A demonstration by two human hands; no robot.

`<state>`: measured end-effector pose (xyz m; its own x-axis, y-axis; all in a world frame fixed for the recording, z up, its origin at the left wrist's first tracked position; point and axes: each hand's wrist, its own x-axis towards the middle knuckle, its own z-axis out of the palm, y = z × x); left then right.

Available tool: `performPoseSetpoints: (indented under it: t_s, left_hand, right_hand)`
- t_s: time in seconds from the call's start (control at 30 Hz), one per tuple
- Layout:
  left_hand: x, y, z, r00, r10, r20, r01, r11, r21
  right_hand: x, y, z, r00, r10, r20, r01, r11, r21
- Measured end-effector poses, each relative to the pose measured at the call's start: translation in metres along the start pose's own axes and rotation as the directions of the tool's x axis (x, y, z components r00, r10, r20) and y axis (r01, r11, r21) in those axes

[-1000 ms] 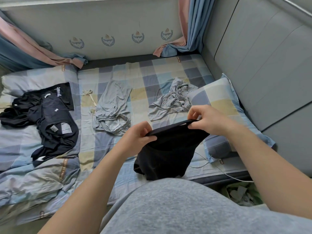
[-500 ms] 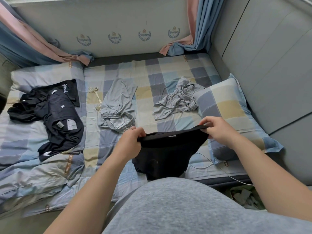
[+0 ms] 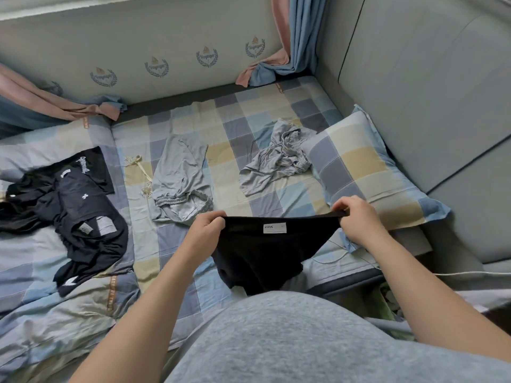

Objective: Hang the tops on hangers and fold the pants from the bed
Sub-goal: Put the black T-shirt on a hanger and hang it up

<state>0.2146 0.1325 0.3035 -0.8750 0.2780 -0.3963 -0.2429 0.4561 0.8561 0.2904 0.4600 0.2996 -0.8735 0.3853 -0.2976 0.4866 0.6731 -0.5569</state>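
1. Black pants point(image 3: 260, 255) hang stretched by the waistband between two hands over the bed point(image 3: 249, 128), held clear of the sheet.
2. The left hand point(image 3: 206, 230) pinches one end of the band and the right hand point(image 3: 356, 219) grips the other, fingers curled round the cloth.
3. A white label point(image 3: 274, 228) sits midway between the grips, and the legs droop below them.
4. Grey pants point(image 3: 179, 175) lie just beyond the left hand; a crumpled grey garment point(image 3: 279, 161) lies beyond the label, touching the pillow point(image 3: 365, 172) just behind the right hand.
5. Black tops point(image 3: 83, 217) are heaped well left of the left hand.
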Motion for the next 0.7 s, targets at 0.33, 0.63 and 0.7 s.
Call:
performPoseSetpoints:
  t_s: [0.33,0.63,0.7]
  left_hand:
    - [0.022,-0.001,-0.027,0.969,-0.005,0.248,-0.053,0.973,0.224]
    - [-0.004,-0.032,-0.011,0.781,-0.005,0.624,-0.288,0.884,0.368]
    - [-0.021,-0.046,0.005,0.706,-0.024,0.707,-0.319,0.881,0.348]
  right_hand:
    - [-0.11,-0.009,0.024,0.992,0.104,0.067,-0.124,0.827,0.548]
    - [-0.27,-0.052,0.13,0.791,0.534,-0.298,-0.205,0.691,0.693]
    - [-0.311,-0.054,0.146,0.733,0.609,-0.302,-0.268,0.667,0.695]
